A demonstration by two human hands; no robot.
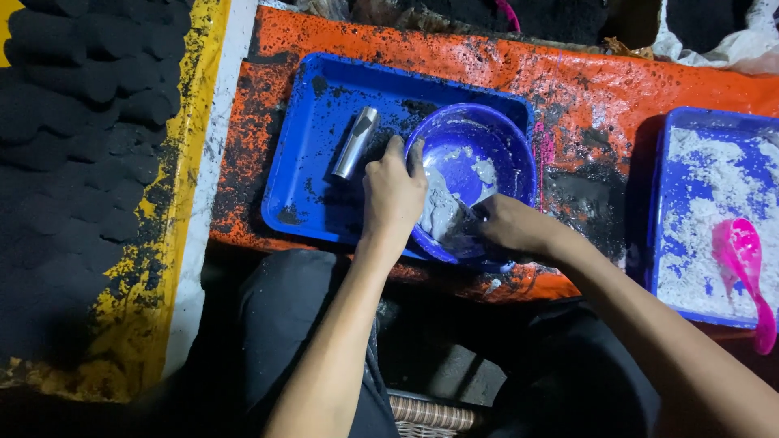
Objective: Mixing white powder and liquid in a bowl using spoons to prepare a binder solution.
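My left hand [393,193] grips the near left rim of a blue bowl [487,134] that stands in a blue tray [312,174]. Grey paste [441,207] lies against the bowl's near wall, smeared up its side. My right hand [510,225] reaches into the bowl from the near right, fingers curled in the grey paste at the bottom. A short metal tube [355,143] lies in the tray just left of my left hand, not touched.
A second blue tray [661,203] at the right holds whitish powder and a pink scoop [742,259]. Both trays rest on an orange sheet [584,73] dirtied with black powder. Rows of black cakes [77,122] cover a yellow sheet at the left. My knees are below.
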